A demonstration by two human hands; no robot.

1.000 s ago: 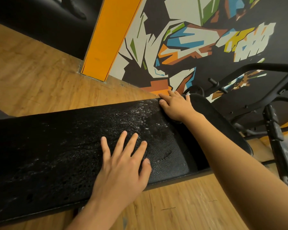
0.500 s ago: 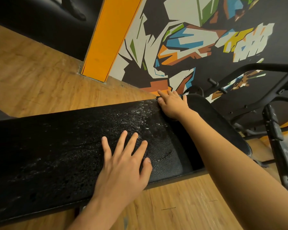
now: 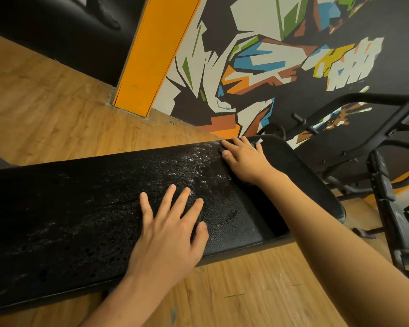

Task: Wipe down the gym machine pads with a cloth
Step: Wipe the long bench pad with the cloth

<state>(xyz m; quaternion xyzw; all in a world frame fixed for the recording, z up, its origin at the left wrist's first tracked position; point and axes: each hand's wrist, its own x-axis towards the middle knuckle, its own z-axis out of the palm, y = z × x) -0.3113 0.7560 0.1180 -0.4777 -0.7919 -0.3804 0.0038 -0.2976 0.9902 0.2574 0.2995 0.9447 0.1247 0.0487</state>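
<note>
Head view: the long bench pad (image 3: 80, 208) runs from 8 o'clock to 2 o'clock, with a wet sheen between the hands. The left hand (image 3: 168, 234) lies flat on it, fingers spread and holding nothing. At its 1 o'clock the right hand (image 3: 243, 161) presses near-straight fingers on the pad's far edge; no cloth shows clearly beneath it.

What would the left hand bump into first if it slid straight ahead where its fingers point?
Nothing stands in its way: the left hand would cross the wet patch to the pad's far edge, probably passing just left of the right hand.
</note>
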